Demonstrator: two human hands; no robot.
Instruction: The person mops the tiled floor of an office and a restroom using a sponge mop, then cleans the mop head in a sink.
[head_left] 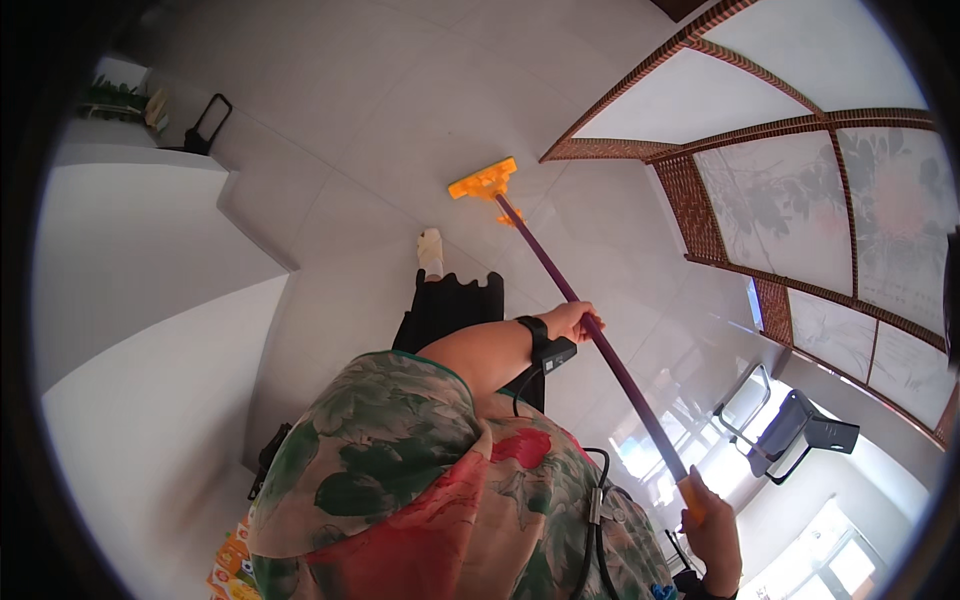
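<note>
A sponge mop (pixel 620 370) with a purple pole and a yellow-orange head (pixel 484 179) slants across the view, its head on the tiled floor ahead of me. My left hand (pixel 572 322) is closed around the middle of the pole, with a black strap and small box on that wrist. Lower right, my right hand (pixel 710 525) wraps round the yellow grip near the pole's upper end. One white shoe (pixel 430 250) of mine shows on the floor, left of the pole and nearer than the mop head.
A folding screen (pixel 770 200) with brown woven frames and floral panels stands on the right. Behind it at lower right is a dark chair (pixel 790 435) with a metal frame. On the left rises a white curved counter (pixel 150 300), with a plant (pixel 112 100) beyond it.
</note>
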